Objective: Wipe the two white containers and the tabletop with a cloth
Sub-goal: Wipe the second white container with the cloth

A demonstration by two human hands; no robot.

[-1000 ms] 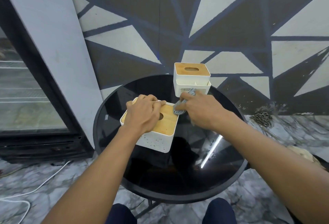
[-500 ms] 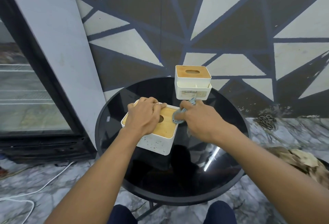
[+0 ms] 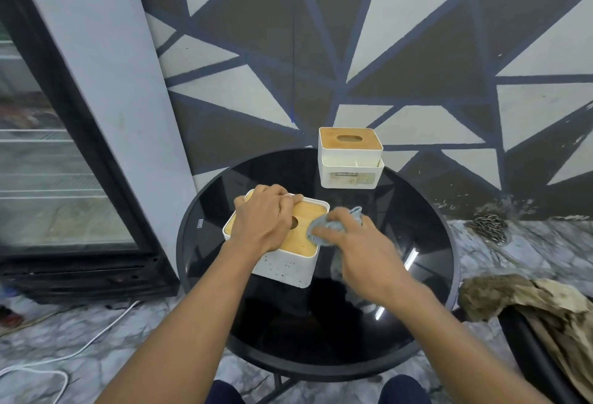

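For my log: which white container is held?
The near speckled container, gripped by the left hand, cloth at its lid; the far container stands untouched.

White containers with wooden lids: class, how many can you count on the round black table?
2. The speckled container sits left of centre under the left hand; the labelled container stands at the table's far edge, untouched. None seems hidden.

The left hand (image 3: pixel 263 224) hides much of the near container (image 3: pixel 282 270). The blurred cloth (image 3: pixel 324 230) seems bunched under the right hand (image 3: pixel 361 257). The label (image 3: pixel 351 177) on the far container (image 3: pixel 351 159) is unreadable.
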